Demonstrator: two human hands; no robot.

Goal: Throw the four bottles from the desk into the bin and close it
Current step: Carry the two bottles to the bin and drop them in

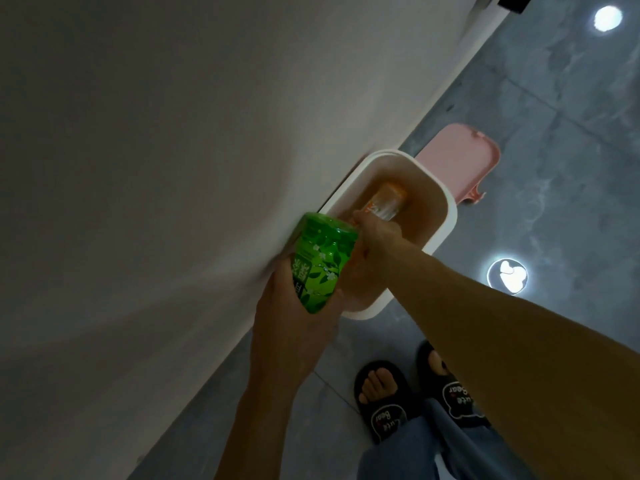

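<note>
A white bin (446,216) stands open on the floor against the wall, its pink lid (460,161) swung back behind it. My right hand (375,233) reaches into the bin's mouth and holds an orange-labelled clear bottle (384,202) that points down into the bin. My left hand (291,306) grips a green tea bottle (320,261) by its lower part, bottom end up, just left of the bin's near rim.
A pale wall (173,168) fills the left of the view. The grey tiled floor (554,133) reflects ceiling lights. My feet in black slippers (384,400) stand close in front of the bin.
</note>
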